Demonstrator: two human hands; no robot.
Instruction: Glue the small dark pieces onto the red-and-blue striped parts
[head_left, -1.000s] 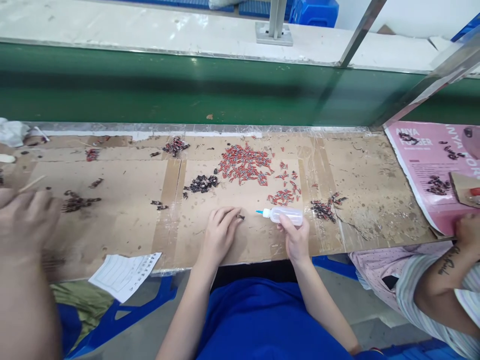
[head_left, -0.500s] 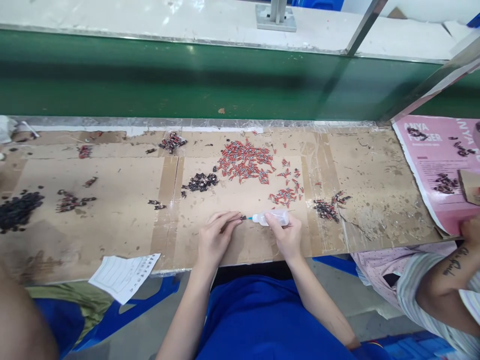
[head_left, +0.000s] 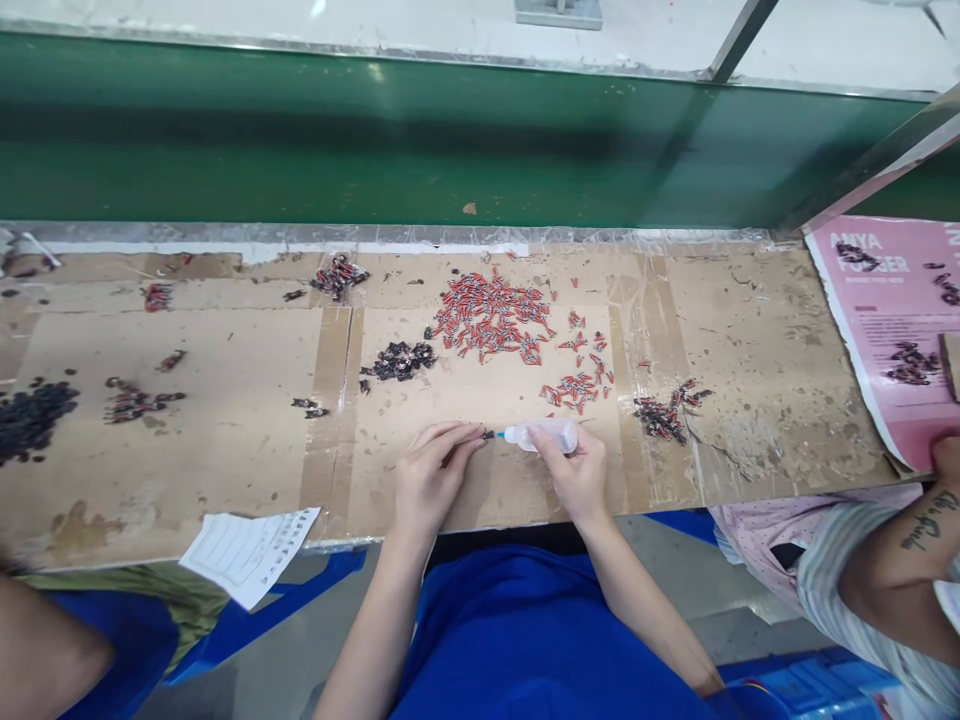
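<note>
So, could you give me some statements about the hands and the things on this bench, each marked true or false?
1. The right hand holds a plastic bottle. True.
2. The bottle's tip is red. False: the tip is blue.
3. The left hand holds a small dark piece. True.
4. The paper slip lies on the pink sheet. False: the slip overhangs the cardboard's near edge.
5. The big red heap lies beyond both hands. True.
</note>
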